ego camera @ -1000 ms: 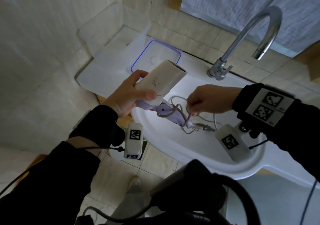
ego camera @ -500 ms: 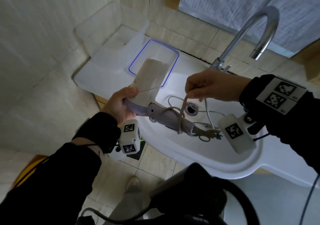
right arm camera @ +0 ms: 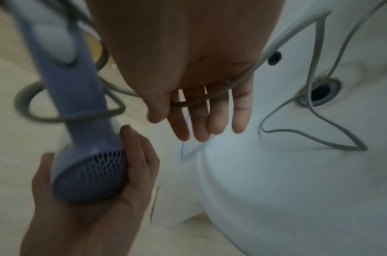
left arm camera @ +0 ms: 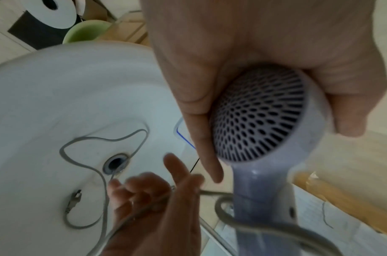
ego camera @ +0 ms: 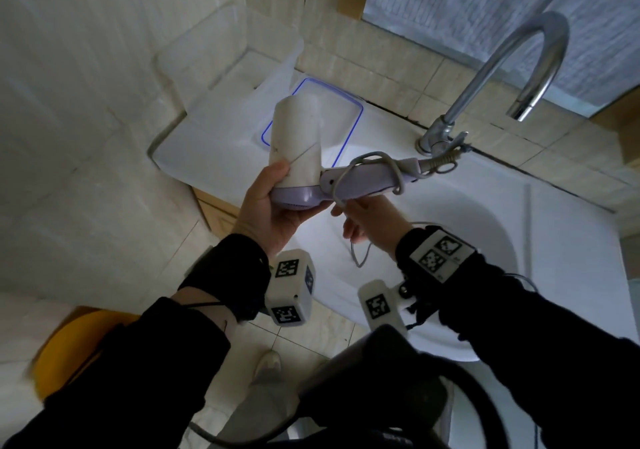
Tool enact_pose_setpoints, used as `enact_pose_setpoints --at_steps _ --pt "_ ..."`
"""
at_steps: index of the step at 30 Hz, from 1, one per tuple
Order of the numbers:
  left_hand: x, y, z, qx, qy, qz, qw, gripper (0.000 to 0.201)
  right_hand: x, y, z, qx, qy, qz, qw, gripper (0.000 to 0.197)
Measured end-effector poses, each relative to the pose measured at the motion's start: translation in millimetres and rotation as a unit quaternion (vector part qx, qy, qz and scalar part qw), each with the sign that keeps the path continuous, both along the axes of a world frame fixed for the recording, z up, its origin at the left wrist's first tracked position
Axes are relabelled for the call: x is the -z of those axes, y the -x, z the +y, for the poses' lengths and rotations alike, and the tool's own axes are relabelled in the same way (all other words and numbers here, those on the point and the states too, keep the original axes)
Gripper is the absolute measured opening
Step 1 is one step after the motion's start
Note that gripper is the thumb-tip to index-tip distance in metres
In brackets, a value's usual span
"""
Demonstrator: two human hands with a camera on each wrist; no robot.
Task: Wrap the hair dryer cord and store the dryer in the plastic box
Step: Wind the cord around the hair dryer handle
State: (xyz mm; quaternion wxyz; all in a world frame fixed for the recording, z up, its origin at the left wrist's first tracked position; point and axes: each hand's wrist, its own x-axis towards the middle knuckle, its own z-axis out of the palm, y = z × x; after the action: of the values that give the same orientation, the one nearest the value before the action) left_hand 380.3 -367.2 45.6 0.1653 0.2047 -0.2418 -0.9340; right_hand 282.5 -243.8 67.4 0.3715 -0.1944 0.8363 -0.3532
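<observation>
1. Above the white sink (ego camera: 540, 241), the left hand (ego camera: 266, 213) grips the round back end of the hair dryer (ego camera: 298, 144), fingers and thumb curled around the grille part, so the handle (ego camera: 363, 180) points toward the faucet (ego camera: 491, 78).
2. Two loops of the cord (ego camera: 374, 158) already sit around the handle; the rest lies slack in the basin, with the plug (left arm camera: 73, 199) near the drain (left arm camera: 116, 163).
3. The right hand (ego camera: 367, 220) is under the handle, its fingers almost straight, and the cord runs across them under the thumb; I judge it guides the cord more than it squeezes it.
4. For a good wrap, I would keep light tension, lay each new loop just beside the last one, and keep the left grip steady.
5. The slack may catch at the drain, so lift it free first.
6. The plastic box (ego camera: 221, 54) stands open in the corner, its lid (ego camera: 343, 126) beside it; storing is not yet begun.
</observation>
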Motion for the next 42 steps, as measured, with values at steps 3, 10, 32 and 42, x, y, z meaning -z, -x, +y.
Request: enact_pose_setpoints --at_steps 3,10,32,42 --pt "0 2 1 -0.021 0.023 -0.022 0.999 0.04 5 -11 8 -0.137 -0.096 0.129 0.977 0.021" --pt "2 -3 -6 -0.1 0.084 -0.093 0.987 0.072 -5 -18 25 -0.276 -0.142 0.184 0.933 0.011" --pt "4 -15 -17 0.021 0.295 -0.112 0.949 0.053 -87 41 43 -0.277 -0.066 0.13 0.95 0.012" --pt "6 -15 -20 0.091 0.288 -0.074 0.95 0.048 -92 52 34 -0.272 -0.107 0.195 0.936 0.015"
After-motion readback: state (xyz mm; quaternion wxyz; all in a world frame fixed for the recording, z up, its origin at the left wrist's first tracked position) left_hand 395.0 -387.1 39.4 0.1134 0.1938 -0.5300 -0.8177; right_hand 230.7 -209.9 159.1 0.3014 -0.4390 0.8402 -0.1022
